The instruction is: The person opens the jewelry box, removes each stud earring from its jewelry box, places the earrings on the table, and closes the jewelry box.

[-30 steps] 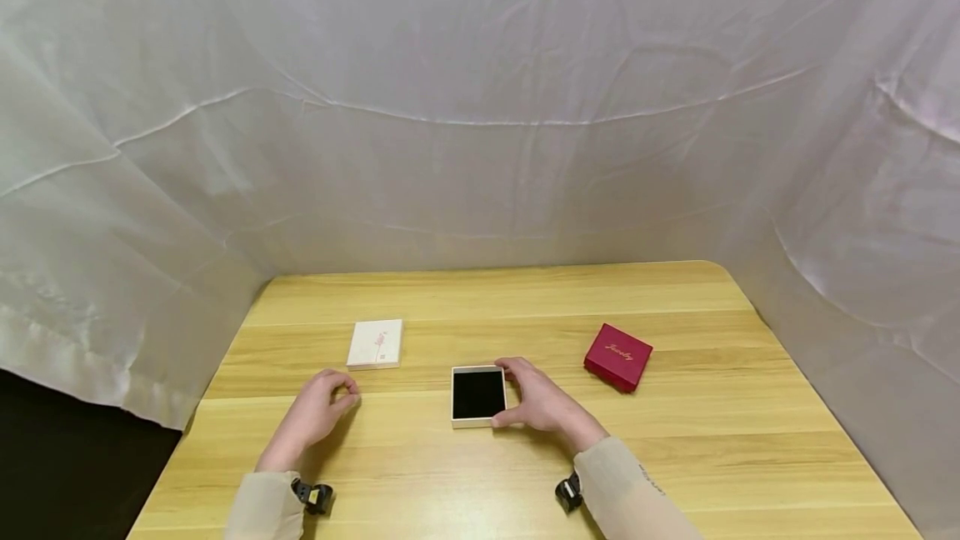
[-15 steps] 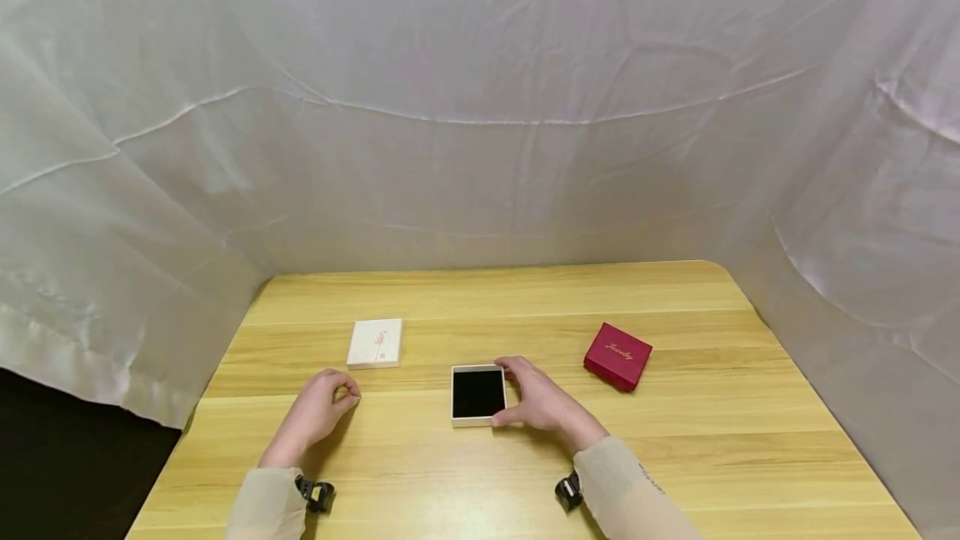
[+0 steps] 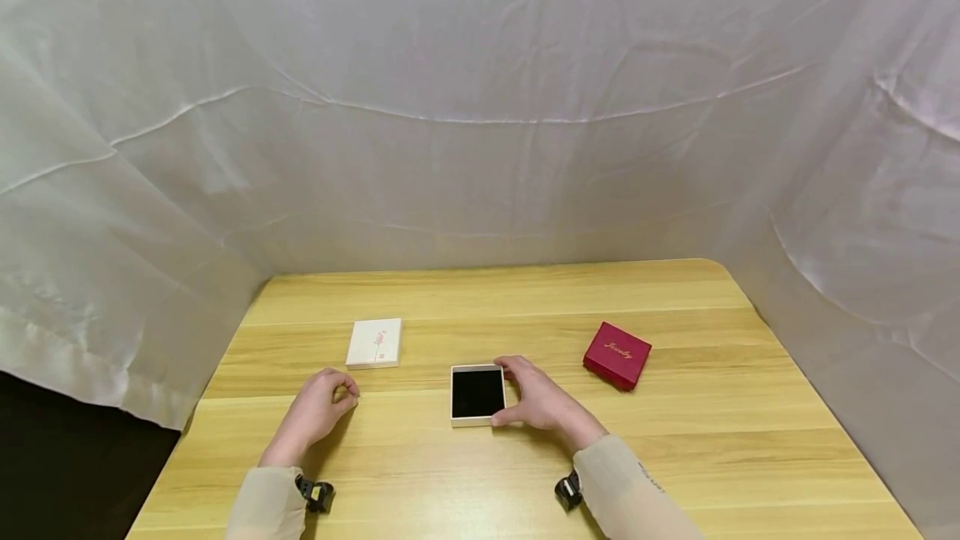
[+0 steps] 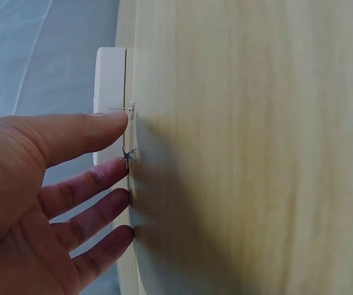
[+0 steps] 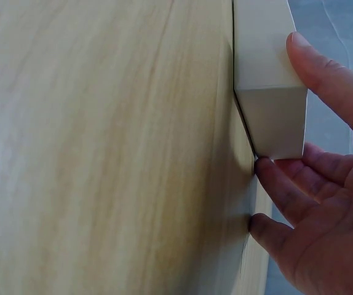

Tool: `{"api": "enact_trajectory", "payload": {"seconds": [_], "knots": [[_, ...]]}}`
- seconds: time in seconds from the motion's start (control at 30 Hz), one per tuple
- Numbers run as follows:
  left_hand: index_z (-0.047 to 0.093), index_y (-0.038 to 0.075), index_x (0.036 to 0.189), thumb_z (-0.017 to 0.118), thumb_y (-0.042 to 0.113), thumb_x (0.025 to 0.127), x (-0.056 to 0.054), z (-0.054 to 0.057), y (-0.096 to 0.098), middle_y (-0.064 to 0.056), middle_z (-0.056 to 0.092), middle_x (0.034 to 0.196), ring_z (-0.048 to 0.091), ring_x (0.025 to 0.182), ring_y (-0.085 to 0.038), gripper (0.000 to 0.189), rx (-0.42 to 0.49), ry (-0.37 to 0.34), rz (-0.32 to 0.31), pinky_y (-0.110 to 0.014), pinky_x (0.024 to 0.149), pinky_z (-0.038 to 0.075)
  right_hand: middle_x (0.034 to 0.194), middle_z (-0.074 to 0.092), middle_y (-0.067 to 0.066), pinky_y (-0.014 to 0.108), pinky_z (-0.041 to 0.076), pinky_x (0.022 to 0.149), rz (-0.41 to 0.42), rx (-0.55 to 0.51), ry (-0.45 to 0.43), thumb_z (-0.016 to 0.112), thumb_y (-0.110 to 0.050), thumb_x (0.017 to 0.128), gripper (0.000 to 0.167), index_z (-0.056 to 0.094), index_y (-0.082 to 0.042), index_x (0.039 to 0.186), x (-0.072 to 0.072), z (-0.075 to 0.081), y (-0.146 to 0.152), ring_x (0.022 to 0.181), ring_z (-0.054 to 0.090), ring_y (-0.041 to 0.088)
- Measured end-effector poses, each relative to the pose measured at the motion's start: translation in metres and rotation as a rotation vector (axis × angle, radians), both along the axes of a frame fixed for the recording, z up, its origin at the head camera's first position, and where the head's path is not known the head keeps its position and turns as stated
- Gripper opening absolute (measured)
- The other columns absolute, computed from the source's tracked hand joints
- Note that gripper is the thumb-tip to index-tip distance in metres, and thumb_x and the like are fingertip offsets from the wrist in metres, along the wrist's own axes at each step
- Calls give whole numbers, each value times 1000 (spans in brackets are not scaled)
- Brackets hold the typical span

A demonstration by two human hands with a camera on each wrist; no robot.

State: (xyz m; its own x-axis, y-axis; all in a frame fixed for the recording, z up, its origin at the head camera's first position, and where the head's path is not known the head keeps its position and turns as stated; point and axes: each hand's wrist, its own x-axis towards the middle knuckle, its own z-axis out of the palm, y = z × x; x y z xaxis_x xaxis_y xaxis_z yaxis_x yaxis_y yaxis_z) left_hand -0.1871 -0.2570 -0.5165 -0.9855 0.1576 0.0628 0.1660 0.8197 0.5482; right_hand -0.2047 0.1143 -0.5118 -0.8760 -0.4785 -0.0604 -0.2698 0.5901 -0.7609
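My left hand (image 3: pixel 318 413) rests on the table with fingers loosely bent, thumb and index fingertips apart. Two tiny silvery stud earrings lie at those fingertips: one earring (image 4: pixel 131 109) by the thumb with its thin post pointing up, and a star-shaped earring (image 4: pixel 127 155) by the index finger. My right hand (image 3: pixel 542 397) holds the white jewelry box base (image 3: pixel 472 422) by its right side, thumb at the near corner and fingers at the far corner. A black pad (image 3: pixel 477 394) fills the box base, which sits flat on the table.
A white box lid (image 3: pixel 367 343) with pink print lies beyond my left hand. A red jewelry box (image 3: pixel 617 356) stands to the right of my right hand. The wooden table (image 3: pixel 480 298) is bounded by grey cloth (image 3: pixel 480 173) at back and sides.
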Motion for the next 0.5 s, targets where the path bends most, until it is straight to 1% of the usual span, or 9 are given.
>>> {"api": "enact_trajectory", "payload": {"seconds": [0.13,0.33,0.5], "knots": [[67,10,82,74,0,83,1,0,1,-10,63,97,59,97,-31,12,6,-6,10,-51,89,47,139,48,15,49,36,108,-1,0,1,89,-26,72,88,43,-1,143,0,0,0,125,49,32],[68,9,86,76,1,82,2,1,1,-11,64,100,59,99,-31,12,25,-25,17,-51,88,47,140,48,15,50,36,108,-1,0,-4,89,-27,72,89,42,0,143,0,0,0,126,49,32],[68,6,93,77,5,82,0,5,-1,-11,64,101,59,95,-29,14,52,-49,25,-50,86,49,140,48,14,50,36,108,-2,0,-8,89,-28,72,90,42,0,143,0,-1,0,126,49,32]]}}
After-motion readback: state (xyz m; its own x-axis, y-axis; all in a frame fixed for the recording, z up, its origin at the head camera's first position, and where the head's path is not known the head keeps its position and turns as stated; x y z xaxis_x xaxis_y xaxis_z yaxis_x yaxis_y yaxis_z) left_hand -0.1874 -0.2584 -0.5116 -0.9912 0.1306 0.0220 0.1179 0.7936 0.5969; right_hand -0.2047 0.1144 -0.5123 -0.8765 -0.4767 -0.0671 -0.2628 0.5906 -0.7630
